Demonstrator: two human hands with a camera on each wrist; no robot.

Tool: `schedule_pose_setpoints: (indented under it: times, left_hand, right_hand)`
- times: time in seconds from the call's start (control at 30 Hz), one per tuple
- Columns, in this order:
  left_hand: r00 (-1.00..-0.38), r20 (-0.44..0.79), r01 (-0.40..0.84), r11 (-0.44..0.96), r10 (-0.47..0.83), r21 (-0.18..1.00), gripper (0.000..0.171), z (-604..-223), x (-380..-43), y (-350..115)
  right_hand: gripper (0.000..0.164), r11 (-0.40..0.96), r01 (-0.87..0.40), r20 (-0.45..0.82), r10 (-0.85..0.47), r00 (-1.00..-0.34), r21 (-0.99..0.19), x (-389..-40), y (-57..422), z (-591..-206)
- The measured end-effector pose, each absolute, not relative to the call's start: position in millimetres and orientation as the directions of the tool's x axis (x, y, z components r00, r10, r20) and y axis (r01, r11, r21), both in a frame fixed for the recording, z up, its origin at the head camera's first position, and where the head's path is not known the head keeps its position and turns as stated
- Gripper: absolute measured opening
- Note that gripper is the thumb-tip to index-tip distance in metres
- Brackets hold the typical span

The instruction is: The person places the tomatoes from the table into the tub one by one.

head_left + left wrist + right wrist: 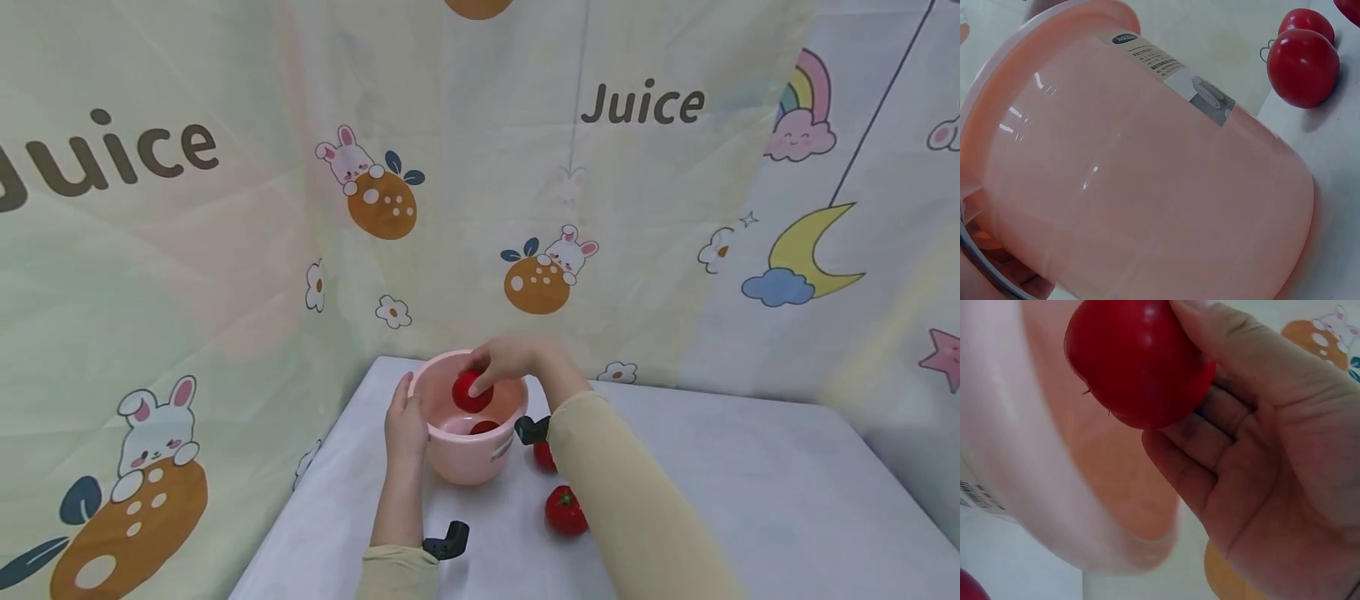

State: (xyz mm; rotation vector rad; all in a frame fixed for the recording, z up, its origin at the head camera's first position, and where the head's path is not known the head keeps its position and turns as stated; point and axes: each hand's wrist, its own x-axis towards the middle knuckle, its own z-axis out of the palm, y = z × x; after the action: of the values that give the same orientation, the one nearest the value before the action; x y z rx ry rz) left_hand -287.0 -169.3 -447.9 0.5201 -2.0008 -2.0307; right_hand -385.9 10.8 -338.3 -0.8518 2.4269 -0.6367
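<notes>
A pink plastic bucket stands on the white table, its label showing on the outside in the left wrist view. My left hand holds its left side near the rim; the fingers are partly hidden in the left wrist view. Over the bucket's opening, my right hand grips a red tomato between thumb and fingers, as the right wrist view also shows. Another tomato lies inside the bucket, partly hidden by the wall. To the bucket's right are a tomato half covered by my right arm and a nearer tomato.
The white tabletop extends to the right of my right arm. A printed curtain with rabbits and oranges hangs close behind the bucket and along the left side. Black camera mounts sit on both wrists.
</notes>
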Motion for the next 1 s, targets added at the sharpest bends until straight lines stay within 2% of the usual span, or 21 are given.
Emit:
schedule_pose_setpoints:
  times: [0.1,0.33,0.43,0.67,0.8,1.0]
  left_hand:
    - [-0.908,-0.078,-0.073,-0.026,-0.411,0.997,0.05,-449,-287,-169]
    - [-0.906,-0.088,-0.082,-0.034,-0.414,0.996,0.052,-450,-287,-166]
    - [-0.903,-0.089,-0.083,-0.033,-0.42,0.996,0.05,-449,-287,-167]
    - [-0.905,-0.094,-0.092,-0.027,-0.415,0.995,0.05,-449,-286,-168]
    - [-0.904,-0.098,-0.099,-0.021,-0.415,0.995,0.05,-449,-286,-169]
    - [-0.904,-0.09,-0.092,-0.017,-0.417,0.996,0.05,-447,-285,-169]
  right_hand:
    - [0.044,0.721,-0.439,-0.304,-0.65,-0.696,-0.536,-384,6,-347]
    - [0.053,0.72,-0.296,-0.391,-0.62,-0.681,-0.628,-380,0,-361]
    - [0.055,0.721,-0.28,-0.397,-0.614,-0.682,-0.634,-379,-2,-363]
    - [0.05,0.726,-0.329,-0.39,-0.629,-0.673,-0.604,-376,-5,-366]
    - [0.05,0.71,-0.32,-0.366,-0.631,-0.684,-0.627,-376,-4,-367]
    - [0.038,0.669,-0.39,-0.289,-0.671,-0.682,-0.633,-377,0,-367]
